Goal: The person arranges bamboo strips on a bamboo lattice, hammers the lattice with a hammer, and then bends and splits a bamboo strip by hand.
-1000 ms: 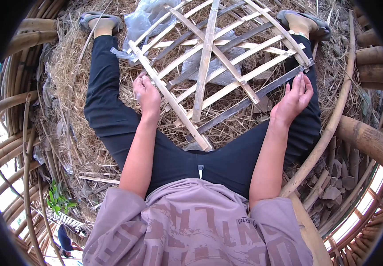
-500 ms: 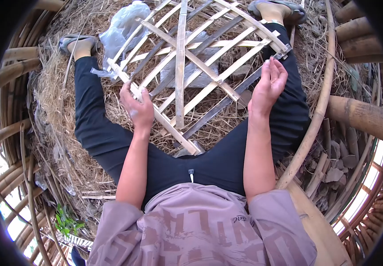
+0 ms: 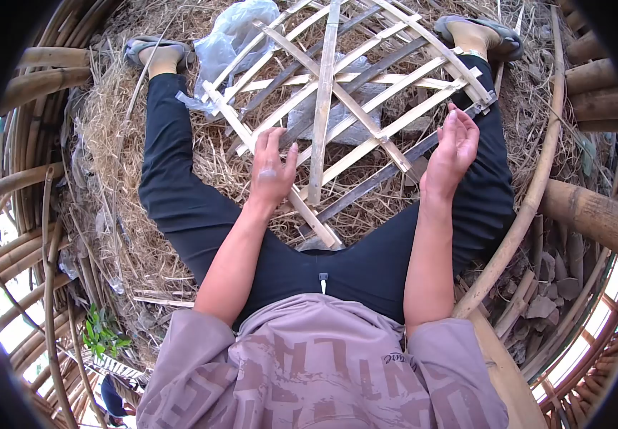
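A lattice of pale and dark bamboo strips (image 3: 327,93) lies on the straw between my legs. Over its near left edge strip is my left hand (image 3: 272,171), back up, fingers apart, nothing held; whether the fingertips touch the strip is unclear. My right hand (image 3: 450,151) is beside the right corner of the lattice, palm turned inward, fingers bent. Something small may be at its fingertips, but I cannot make it out. Under the lattice shows a grey flat slab (image 3: 355,107).
A clear plastic bag (image 3: 231,39) lies at the lattice's far left. Long bamboo poles (image 3: 553,121) curve along the right, near a thick bamboo post (image 3: 587,214). Broken stones (image 3: 541,306) lie at the lower right. Part of another person (image 3: 114,393) shows at the lower left.
My left hand has moved right and nearer me along the edge strip, its fingers now spread over it. My right hand has turned slightly inward, its fingers more bent. The view has shifted.
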Demonstrator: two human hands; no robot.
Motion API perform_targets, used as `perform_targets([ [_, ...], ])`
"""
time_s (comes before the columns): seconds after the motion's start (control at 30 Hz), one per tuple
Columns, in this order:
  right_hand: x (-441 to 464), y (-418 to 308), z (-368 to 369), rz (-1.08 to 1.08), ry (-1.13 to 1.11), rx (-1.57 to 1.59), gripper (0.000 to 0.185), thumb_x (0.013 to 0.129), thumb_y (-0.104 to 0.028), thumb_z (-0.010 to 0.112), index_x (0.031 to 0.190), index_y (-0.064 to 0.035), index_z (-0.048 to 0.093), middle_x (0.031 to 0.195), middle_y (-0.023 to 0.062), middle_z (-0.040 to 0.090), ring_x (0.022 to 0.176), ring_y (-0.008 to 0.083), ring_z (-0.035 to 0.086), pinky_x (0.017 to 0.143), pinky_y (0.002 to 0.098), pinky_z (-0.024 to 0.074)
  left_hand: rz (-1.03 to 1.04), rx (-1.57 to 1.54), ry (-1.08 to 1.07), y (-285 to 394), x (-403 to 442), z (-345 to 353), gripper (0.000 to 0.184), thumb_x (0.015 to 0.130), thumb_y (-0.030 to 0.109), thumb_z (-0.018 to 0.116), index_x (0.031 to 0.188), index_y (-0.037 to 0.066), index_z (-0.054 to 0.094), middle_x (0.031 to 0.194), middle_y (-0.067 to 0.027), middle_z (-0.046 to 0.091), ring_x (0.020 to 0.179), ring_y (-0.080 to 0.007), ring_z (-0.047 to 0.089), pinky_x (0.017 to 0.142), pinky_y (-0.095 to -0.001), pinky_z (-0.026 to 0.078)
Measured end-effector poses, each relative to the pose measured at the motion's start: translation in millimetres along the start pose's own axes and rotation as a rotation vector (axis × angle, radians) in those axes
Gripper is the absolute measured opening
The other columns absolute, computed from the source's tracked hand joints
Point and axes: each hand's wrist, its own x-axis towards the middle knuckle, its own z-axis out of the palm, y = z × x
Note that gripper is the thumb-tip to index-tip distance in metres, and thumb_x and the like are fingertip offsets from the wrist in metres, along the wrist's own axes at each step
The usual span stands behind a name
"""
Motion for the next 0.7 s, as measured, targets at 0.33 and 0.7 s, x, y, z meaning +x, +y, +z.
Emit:
perform_targets([
  [0.33, 1, 7, -2, 0.073, -0.119, -0.028, 0.018, 0.095, -0.015, 0.058, 0.104, 0.0004, 0.055, 0.109, 0.0106, 0.059, 0.103, 0.0154, 0.054, 0.093, 0.0289, 0.0430, -0.264, 0.348, 0.248, -23, 5, -13, 0.041, 0.080, 0.018, 0.069, 0.110, -0.005, 0.050, 0.107, -0.0216, 0.051, 0.104, -0.0350, 0.050, 0.094, -0.0439, 0.039],
  [0.7, 0, 4, 0, 0.080, -0.131, -0.015, 0.017, 0.095, -0.015, 0.058, 0.102, 0.0006, 0.057, 0.106, 0.0091, 0.060, 0.099, 0.0135, 0.055, 0.090, 0.0268, 0.0437, -1.002, -0.248, 0.304, -73, -4, 0, 0.063, 0.080, 0.035, 0.075, 0.118, -0.002, 0.041, 0.111, -0.0170, 0.053, 0.102, -0.0254, 0.054, 0.090, -0.0411, 0.043],
])
